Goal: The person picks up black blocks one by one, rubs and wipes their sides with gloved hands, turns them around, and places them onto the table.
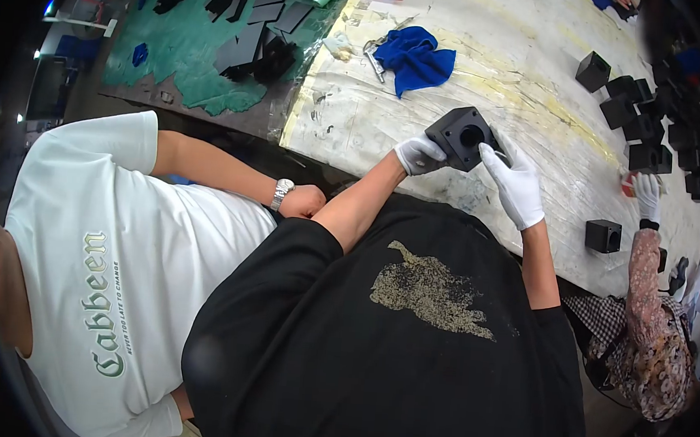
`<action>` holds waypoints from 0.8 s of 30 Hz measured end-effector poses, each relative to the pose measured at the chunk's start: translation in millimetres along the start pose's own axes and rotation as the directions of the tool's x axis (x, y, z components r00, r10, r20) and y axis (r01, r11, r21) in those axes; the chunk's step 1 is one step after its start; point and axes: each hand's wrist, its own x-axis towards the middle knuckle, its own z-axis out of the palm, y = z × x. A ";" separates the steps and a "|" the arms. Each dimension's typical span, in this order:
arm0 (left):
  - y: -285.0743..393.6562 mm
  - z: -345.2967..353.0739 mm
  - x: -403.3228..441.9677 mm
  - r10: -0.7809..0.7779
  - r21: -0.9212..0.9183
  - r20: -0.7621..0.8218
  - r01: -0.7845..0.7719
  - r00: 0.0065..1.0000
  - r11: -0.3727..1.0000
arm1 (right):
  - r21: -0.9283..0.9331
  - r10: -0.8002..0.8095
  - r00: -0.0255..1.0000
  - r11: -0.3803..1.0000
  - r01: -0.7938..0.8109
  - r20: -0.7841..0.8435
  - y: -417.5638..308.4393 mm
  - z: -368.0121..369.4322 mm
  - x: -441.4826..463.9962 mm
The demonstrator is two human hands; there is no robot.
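A black box (455, 141) with a round hole in one face and small holes near its corners is held up, tilted, over the near edge of the table. My left hand (421, 155), in a white glove, is closed around its left lower side. My right hand (516, 181), gloved too, grips its right edge, with the thumb near the round hole. Some right-hand fingers are partly hidden behind the box.
A blue cloth (418, 59) lies beside a metal tool (374, 62) on the pale-covered table (332, 128). Black panels (244, 45) rest on a green sheet (146, 58). Several black boxes (639, 125) stand right, near a co-worker's gloved hand (648, 197). Another person (154, 237) stands at left.
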 end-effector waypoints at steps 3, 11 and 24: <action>7.0 -0.9 -1.7 0.001 0.121 -0.096 0.010 0.995 0.993 | -0.365 -0.144 0.989 0.920 0.140 0.017 -8.2 4.6 4.2; 41.4 64.8 0.0 0.211 0.702 -0.228 0.011 0.951 0.712 | 0.282 0.032 0.996 0.960 -0.008 -0.084 20.6 6.7 28.3; 37.4 124.9 27.5 0.804 0.911 -0.152 -0.234 0.575 0.340 | 0.859 0.117 0.875 -0.287 -0.423 0.470 85.5 -0.2 40.1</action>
